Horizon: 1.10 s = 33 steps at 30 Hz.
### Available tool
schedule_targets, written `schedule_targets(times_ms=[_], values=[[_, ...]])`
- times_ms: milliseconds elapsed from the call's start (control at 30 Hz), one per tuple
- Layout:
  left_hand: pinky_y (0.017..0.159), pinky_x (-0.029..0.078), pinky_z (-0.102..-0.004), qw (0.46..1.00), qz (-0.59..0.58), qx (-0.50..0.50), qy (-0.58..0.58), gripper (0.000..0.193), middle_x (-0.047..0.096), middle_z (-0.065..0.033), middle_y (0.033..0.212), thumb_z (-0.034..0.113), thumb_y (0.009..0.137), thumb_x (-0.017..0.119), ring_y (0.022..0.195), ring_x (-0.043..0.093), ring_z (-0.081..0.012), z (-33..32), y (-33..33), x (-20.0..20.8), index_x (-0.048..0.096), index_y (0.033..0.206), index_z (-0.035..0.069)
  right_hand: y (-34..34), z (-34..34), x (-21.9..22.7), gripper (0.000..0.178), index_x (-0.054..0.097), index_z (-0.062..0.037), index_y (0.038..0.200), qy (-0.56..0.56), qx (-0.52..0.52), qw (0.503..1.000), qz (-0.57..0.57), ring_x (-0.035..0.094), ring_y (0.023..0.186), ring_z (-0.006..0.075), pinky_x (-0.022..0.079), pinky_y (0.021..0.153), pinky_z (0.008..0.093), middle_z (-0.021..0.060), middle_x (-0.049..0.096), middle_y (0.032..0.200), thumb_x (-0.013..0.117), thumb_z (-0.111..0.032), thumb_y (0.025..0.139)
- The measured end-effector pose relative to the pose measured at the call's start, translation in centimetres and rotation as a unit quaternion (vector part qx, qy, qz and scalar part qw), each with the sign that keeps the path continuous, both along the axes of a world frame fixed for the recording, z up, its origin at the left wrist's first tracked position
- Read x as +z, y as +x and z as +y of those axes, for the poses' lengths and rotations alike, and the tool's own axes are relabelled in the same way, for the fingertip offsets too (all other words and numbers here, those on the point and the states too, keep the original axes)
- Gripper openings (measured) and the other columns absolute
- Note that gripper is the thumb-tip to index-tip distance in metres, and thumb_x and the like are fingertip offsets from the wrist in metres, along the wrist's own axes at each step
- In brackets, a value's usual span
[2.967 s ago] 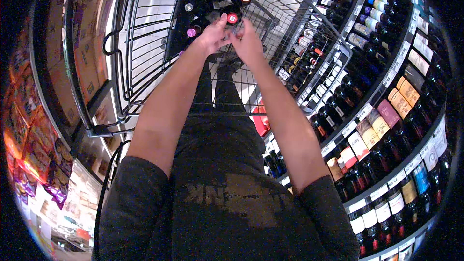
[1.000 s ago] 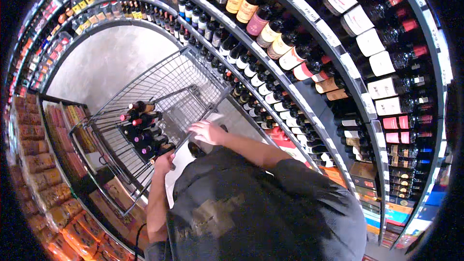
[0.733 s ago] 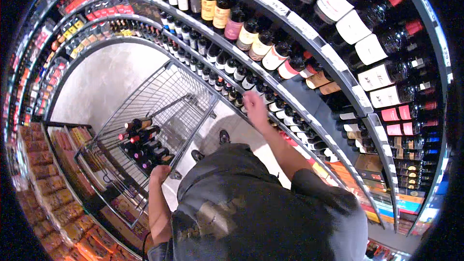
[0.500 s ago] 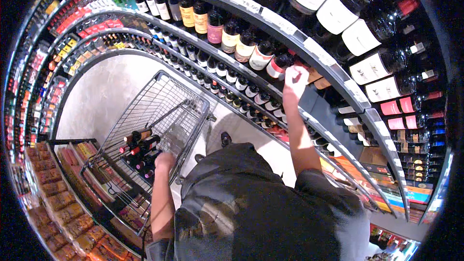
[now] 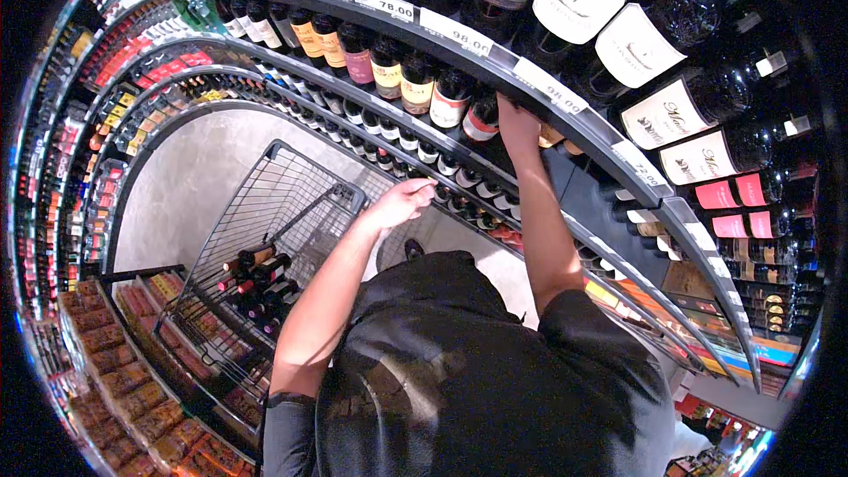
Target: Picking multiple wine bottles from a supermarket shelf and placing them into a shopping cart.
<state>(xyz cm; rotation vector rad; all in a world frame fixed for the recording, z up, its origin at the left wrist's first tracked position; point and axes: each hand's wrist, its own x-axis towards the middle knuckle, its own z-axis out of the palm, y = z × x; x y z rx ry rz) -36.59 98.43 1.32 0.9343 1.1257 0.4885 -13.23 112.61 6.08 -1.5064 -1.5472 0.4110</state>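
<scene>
My right hand (image 5: 521, 126) reaches in under the edge of the upper shelf, beside a dark wine bottle with a red and white label (image 5: 481, 120). Its fingers are hidden in the shadow there, so whether they grip a bottle does not show. My left hand (image 5: 405, 203) is raised in front of the lower bottle rows, fingers curled together, with nothing visible in them. To the left stands a wire shopping cart (image 5: 256, 185), in which several dark wine bottles (image 5: 265, 278) lie on their sides.
An upper shelf (image 5: 565, 93) carries large bottles with white labels and runs close above my right hand. Lower shelves of bottles (image 5: 389, 128) curve away to the left. Packaged goods (image 5: 115, 353) are stacked at the lower left, beside the cart. Pale floor (image 5: 177, 177) shows beyond the cart.
My left hand has left the bottles in the cart and come up and right towards the shelves. My right hand has moved slightly left and in under the upper shelf edge.
</scene>
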Motion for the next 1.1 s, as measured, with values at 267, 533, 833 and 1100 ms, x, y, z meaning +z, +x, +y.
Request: schedule_targets(times_ms=[267, 533, 833, 1100], values=[[0.087, 0.054, -0.0386, 0.982, -0.119, 0.123, -0.083, 0.046, 0.061, -0.0039, 0.112, 0.040, 0.102, 0.049, 0.095, 0.062, -0.0149, 5.2, 6.3, 3.0, 0.046, 0.140, 0.014, 0.5, -3.0, 0.3, 0.023, 0.065, 0.0023, 0.107, -0.001, -0.014, 0.964, 0.266, 0.063, 0.094, 0.0183, 0.047, 0.087, 0.0299, 0.0102, 0.068, 0.099, 0.068, -0.012, 0.090], [0.087, 0.057, -0.0430, 0.929, -0.277, 0.149, -0.195, 0.043, 0.061, -0.0098, 0.115, 0.043, 0.105, 0.035, 0.094, 0.065, -0.0231, 6.4, 10.3, 3.2, 0.045, 0.138, 0.018, -1.5, -9.7, 0.2, 0.014, 0.054, -0.0037, 0.085, 0.134, 0.044, 0.960, 0.242, 0.060, 0.085, 0.0166, 0.048, 0.083, 0.0308, 0.0037, 0.059, 0.083, 0.068, -0.002, 0.088], [0.076, 0.057, -0.0364, 0.877, -0.373, 0.173, -0.248, 0.057, 0.068, -0.0062, 0.096, 0.064, 0.097, 0.040, 0.083, 0.066, -0.0184, 6.2, 10.6, 2.1, 0.063, 0.106, 0.012, -2.7, -13.6, 0.2, 0.023, 0.053, -0.0048, 0.087, 0.183, 0.183, 0.961, 0.095, 0.063, 0.081, 0.0246, 0.047, 0.096, 0.0483, 0.0095, 0.064, 0.084, 0.072, 0.005, 0.078], [0.068, 0.057, -0.0393, 0.774, -0.455, 0.097, -0.430, 0.047, 0.066, -0.0095, 0.080, 0.055, 0.092, 0.058, 0.068, 0.065, -0.0227, 2.0, 9.2, 4.1, 0.063, 0.096, 0.009, -2.7, -15.5, 1.7, 0.025, 0.055, -0.0043, 0.084, 0.235, 0.287, 0.929, -0.005, 0.064, 0.076, 0.0312, 0.054, 0.079, 0.0459, 0.0104, 0.062, 0.081, 0.076, 0.002, 0.072]])
